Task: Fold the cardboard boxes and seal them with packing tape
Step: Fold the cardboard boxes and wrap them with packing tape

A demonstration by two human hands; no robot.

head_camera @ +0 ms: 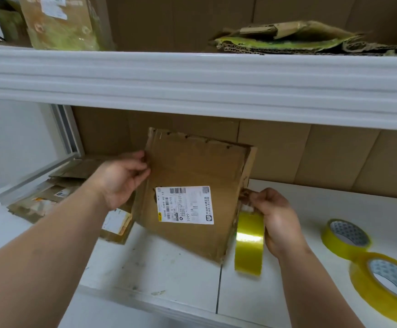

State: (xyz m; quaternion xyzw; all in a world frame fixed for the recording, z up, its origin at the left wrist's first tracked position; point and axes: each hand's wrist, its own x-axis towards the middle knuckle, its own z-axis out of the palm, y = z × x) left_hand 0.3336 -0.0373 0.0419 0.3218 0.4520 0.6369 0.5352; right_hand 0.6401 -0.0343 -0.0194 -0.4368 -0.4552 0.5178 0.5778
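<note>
A worn brown cardboard box [192, 166] with a white shipping label [184, 204] stands tilted on the white shelf surface [169, 268]. My left hand [121, 178] grips its upper left edge, thumb on the front face. My right hand [278, 221] holds a yellow tape roll [249, 242] upright against the box's right edge, with its fingertips pinching at that edge, where the tape's end seems to meet the cardboard.
Two more yellow tape rolls lie at the right, one [345, 237] behind the other [387, 285]. Flattened boxes [57, 197] are piled at the left. A white shelf beam [192, 84] crosses overhead, with crumpled cardboard [299, 39] on top.
</note>
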